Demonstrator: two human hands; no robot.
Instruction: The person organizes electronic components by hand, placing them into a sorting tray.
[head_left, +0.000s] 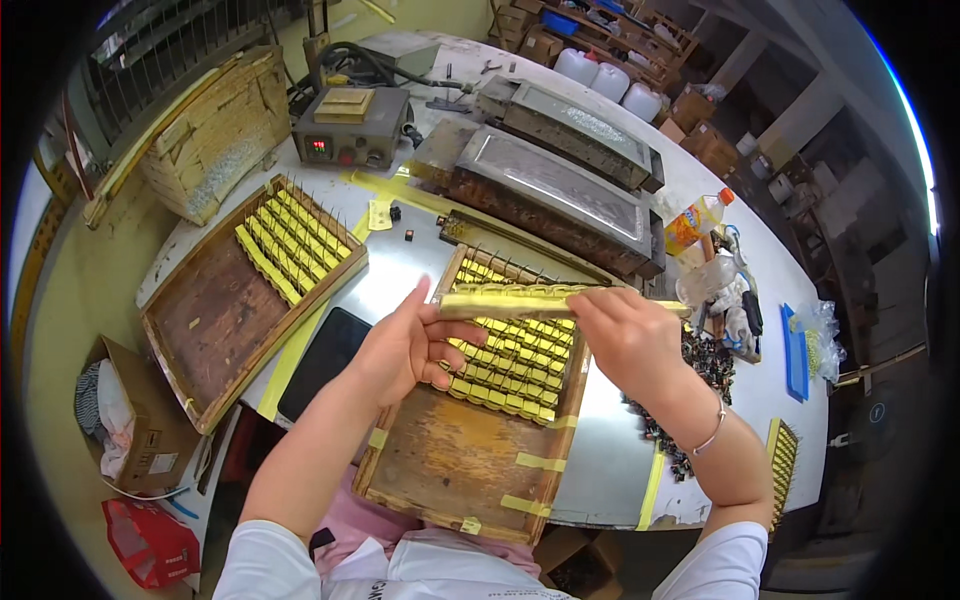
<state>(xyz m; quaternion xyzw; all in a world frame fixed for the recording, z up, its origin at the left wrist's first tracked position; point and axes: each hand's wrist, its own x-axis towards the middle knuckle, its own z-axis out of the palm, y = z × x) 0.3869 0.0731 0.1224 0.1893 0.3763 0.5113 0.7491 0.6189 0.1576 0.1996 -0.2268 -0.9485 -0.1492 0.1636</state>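
Both hands hold a long yellow strip (515,305) level above a shallow wooden tray (440,455). A row of small yellow-wrapped pieces runs along the strip's upper side. My left hand (405,340) has the strip's left end between its upright thumb and half-curled fingers. Toward the other end, my right hand (630,335) pinches the strip from above, its fingertips pressed together. Below, rows of similar yellow pieces (510,385) with thin dark pins fill the far part of the tray; the strip and hands hide some of them.
At the left stands a second wooden tray (215,345) with yellow rows, beside a black flat device (325,365). Two heavy metal troughs (550,190) and a control box (350,125) stand behind. Small dark parts (705,370), an orange-capped bottle (697,222) and a blue tray (795,355) lie right.
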